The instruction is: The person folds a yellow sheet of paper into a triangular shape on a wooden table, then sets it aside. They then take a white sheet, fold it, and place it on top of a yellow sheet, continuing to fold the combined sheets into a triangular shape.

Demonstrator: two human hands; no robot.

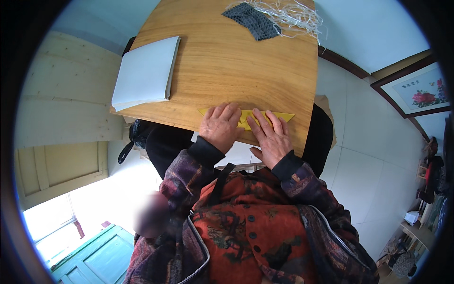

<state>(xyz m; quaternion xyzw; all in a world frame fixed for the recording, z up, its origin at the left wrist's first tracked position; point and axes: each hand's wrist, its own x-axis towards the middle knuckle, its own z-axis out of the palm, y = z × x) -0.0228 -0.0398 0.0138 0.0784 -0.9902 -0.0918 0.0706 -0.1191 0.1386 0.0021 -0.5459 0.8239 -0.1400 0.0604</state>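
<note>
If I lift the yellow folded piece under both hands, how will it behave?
The yellow folded piece is probably light, since it looks like paper. Its long, narrow folded shape may make it stiffer than a loose sheet. It might slide easily on the smooth-looking table without the left hand and right hand on it.

Out from the hands [219, 128] [272, 142], bare tabletop [227, 66] left a broad passage between 11 and 2 o'clock. The white stack [145, 71] blocked 10; grey mesh [250, 21] and clear strands [299, 20] crowded the far edge at 12 and 1. The yellow strip [286, 116] jutted toward 3, and the torso [253, 203] closed off 6.
</note>
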